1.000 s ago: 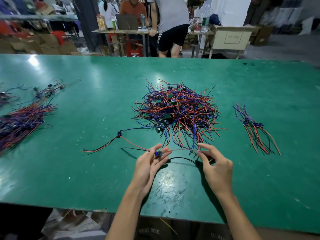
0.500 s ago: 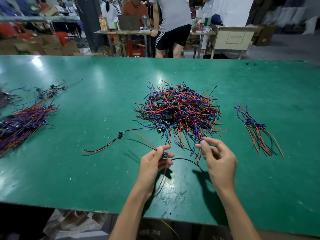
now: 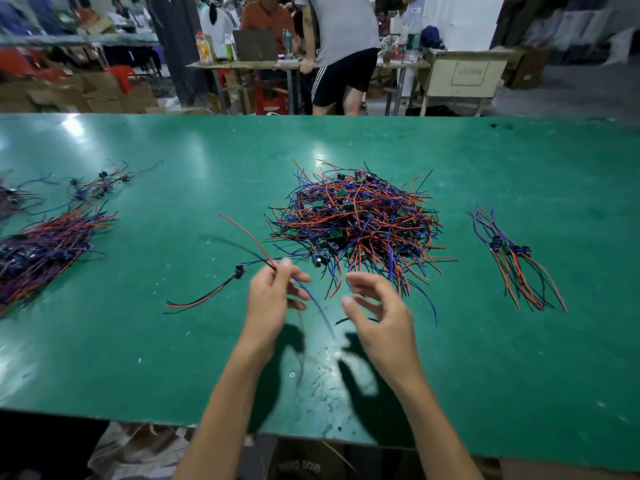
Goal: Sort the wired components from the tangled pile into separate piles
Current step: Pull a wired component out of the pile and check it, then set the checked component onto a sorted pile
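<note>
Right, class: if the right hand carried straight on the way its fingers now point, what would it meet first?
The right hand is empty, its fingers curled toward the left hand. Straight on, it would probably meet the blue wire trailing from that hand, though depth is unclear.

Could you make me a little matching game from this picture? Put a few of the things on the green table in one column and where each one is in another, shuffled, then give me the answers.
Things:
1. tangled pile
2. small sorted bundle
3. large sorted heap
4. left hand

Places or states:
A. at the table's left edge
B. near the front edge, pinching wires
C. middle of the table
D. right of the middle, lying apart

Pairs: 1-C, 2-D, 3-A, 4-B
</note>
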`<action>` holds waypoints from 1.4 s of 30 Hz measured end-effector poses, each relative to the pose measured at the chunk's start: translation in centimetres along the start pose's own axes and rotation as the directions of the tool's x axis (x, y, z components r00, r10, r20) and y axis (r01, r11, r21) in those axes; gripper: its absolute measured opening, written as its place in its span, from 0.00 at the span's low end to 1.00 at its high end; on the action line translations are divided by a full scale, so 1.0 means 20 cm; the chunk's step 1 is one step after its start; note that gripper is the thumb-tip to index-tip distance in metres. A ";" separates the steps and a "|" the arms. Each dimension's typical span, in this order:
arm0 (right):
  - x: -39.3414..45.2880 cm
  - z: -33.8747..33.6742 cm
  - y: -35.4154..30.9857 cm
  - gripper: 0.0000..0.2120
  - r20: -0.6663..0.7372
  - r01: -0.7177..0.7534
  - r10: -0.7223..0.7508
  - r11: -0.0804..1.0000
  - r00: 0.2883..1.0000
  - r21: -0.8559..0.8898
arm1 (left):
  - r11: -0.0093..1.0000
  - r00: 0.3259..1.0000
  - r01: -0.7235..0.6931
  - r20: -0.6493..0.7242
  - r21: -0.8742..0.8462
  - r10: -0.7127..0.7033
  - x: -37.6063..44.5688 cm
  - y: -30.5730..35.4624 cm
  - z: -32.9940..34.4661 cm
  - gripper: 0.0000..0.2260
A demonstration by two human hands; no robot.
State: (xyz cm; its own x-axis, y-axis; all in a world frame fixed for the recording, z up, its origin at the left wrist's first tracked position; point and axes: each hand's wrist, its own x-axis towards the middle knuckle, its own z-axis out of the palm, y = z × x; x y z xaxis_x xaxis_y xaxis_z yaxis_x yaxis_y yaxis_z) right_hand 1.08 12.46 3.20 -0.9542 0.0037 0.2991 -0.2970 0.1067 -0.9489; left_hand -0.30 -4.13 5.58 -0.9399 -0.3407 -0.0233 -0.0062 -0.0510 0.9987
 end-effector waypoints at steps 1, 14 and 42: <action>0.02 -0.04 0.02 0.14 -0.077 -0.009 0.008 1.000 0.997 -0.020 | 0.992 0.996 -0.053 -0.064 0.112 0.060 0.07 0.03 -0.04 0.13; 0.05 -0.30 0.29 0.10 -0.337 -0.215 0.110 0.932 0.935 -0.291 | 0.056 0.973 0.211 -0.215 0.976 0.085 0.54 -0.12 -0.36 0.26; 0.04 -0.31 0.29 0.10 -0.274 -0.252 0.162 0.908 0.948 -0.335 | 0.420 0.947 -0.283 0.181 0.862 0.265 0.53 -0.26 0.17 0.16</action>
State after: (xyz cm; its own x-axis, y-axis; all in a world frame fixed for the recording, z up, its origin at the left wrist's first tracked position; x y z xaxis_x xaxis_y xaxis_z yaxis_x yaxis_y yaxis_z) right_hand -1.13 19.26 -1.38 -0.9428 0.2935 0.1579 -0.0177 0.4288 -0.9032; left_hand -11.34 -4.17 0.24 -0.9537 -0.1660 0.2508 -0.0314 0.8843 0.4658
